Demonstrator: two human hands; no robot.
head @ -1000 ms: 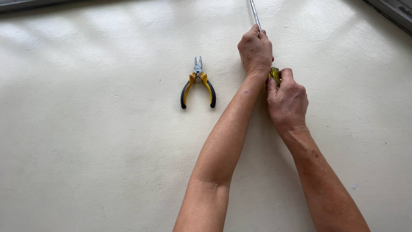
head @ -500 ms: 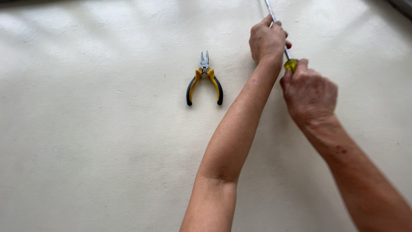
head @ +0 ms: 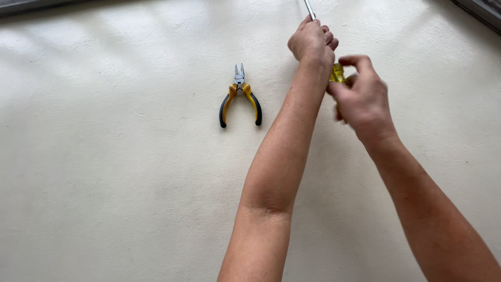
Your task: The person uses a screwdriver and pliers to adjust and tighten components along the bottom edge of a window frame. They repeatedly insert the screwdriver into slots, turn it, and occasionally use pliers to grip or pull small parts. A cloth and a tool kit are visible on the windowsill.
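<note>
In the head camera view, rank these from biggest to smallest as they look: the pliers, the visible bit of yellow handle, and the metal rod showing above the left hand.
1. pliers
2 and 3. yellow handle and metal rod: both mostly hidden, too alike to rank.

Count: 1 pair of pliers (head: 239, 95), yellow/black handles; 1 screwdriver (head: 337, 73), yellow handle, metal shaft; 2 hands, left hand (head: 311, 40), right hand (head: 364, 99); 1 white surface (head: 104, 156).
</note>
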